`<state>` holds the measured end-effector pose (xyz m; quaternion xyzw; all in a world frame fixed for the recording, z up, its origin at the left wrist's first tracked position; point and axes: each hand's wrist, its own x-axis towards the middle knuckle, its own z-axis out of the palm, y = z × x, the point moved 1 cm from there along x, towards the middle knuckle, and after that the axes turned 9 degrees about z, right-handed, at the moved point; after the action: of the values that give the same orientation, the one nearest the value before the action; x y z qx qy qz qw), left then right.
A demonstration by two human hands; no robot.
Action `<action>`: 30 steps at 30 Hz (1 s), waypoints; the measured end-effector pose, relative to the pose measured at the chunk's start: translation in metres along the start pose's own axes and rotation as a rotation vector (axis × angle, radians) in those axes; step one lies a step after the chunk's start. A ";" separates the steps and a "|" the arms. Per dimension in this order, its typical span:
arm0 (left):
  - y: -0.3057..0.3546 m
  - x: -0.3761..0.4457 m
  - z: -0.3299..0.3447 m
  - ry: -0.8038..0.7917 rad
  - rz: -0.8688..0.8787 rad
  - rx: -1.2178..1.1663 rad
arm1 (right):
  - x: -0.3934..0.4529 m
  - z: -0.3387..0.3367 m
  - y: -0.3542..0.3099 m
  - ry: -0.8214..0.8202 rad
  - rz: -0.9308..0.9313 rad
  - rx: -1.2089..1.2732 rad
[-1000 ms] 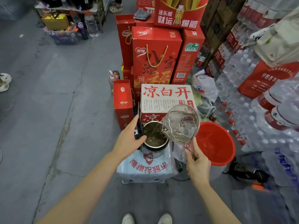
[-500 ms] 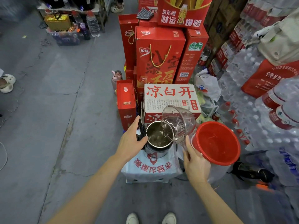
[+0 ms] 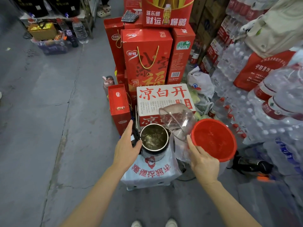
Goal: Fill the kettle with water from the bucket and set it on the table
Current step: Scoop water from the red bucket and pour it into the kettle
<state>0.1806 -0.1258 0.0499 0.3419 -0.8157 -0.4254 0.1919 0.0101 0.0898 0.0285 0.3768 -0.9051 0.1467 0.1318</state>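
A steel kettle [image 3: 154,138] with its lid off stands on a low stool covered by a white printed bag [image 3: 152,171]. Water shimmers inside it. My left hand [image 3: 126,148] wraps the kettle's black handle on its left side. My right hand [image 3: 203,163] grips the handle of a clear plastic scoop [image 3: 177,122], tilted with its mouth toward the kettle rim. It looks nearly drained. A red bucket [image 3: 214,140] stands just right of the kettle, behind my right hand.
Red gift boxes [image 3: 147,58] and a white carton [image 3: 164,99] stack up behind the kettle. Shrink-wrapped water bottles [image 3: 262,102] fill the right side. A black object [image 3: 252,164] lies on the floor by the bucket. Grey concrete floor [image 3: 49,120] spreads left.
The scoop has tipped further and emptied into the kettle, with my right hand shifting lower and rightward. The left hand stays on the kettle handle.
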 end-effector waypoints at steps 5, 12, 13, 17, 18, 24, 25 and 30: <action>-0.004 -0.003 0.005 0.076 -0.047 -0.002 | 0.005 0.010 0.088 -0.240 0.566 -0.027; 0.003 -0.001 0.019 0.136 -0.049 -0.052 | 0.016 0.062 0.156 -0.576 0.606 -0.190; 0.003 -0.001 0.019 0.141 -0.050 -0.075 | 0.019 0.069 0.157 -0.608 0.590 -0.198; 0.006 -0.001 0.020 0.149 -0.076 -0.059 | 0.037 0.091 0.157 -0.714 0.642 -0.136; 0.007 -0.002 0.021 0.155 -0.085 -0.060 | 0.040 0.097 0.158 -0.746 0.697 -0.076; 0.016 -0.005 0.023 0.163 -0.126 -0.055 | 0.033 0.109 0.173 -0.657 1.206 0.638; 0.017 -0.004 0.023 0.166 -0.134 -0.051 | 0.027 0.105 0.177 -0.618 1.294 0.777; 0.022 -0.005 0.023 0.163 -0.162 0.001 | -0.012 0.071 0.182 -0.454 1.399 1.110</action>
<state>0.1618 -0.1005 0.0552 0.4405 -0.7672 -0.4097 0.2225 -0.1218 0.1942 -0.0710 -0.2273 -0.7308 0.5284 -0.3675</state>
